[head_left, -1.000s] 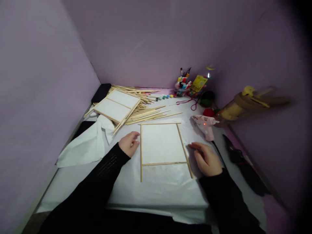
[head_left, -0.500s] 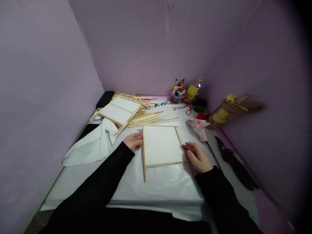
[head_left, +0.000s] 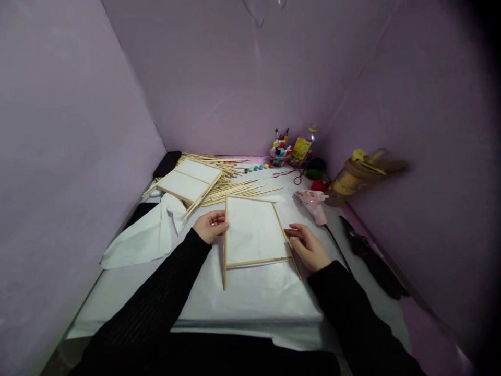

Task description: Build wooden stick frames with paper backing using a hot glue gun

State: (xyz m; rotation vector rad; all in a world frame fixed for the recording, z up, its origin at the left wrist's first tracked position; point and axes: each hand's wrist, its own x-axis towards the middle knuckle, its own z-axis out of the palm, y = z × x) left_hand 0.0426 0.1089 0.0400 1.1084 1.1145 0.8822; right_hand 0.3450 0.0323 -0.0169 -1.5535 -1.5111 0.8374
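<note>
1. 4 thin sticks (head_left: 258,262) edge the white panel (head_left: 254,230) in front of you, at the centre of the frame.
2. Your left hand (head_left: 211,225), left of centre, grips the panel's left stick (head_left: 225,269), with your thumb across it.
3. Your right hand (head_left: 310,248), right of centre, has its fingers bent at the panel's right stick (head_left: 278,216); whether they pinch it, I cannot tell.
4. Above and left of the panel, you have loose sticks (head_left: 235,193) heaped, with a 2nd panel (head_left: 188,180) on top.
5. Above your right hand, a pink glue gun (head_left: 313,203) lies on the white-covered table (head_left: 254,303), 1 red light showing.
6. At the frame's left, you have a folded white sheet (head_left: 139,237).
7. Upper right of centre, a cup of brushes (head_left: 281,151) stands beside a yellow packet (head_left: 301,149).
</note>
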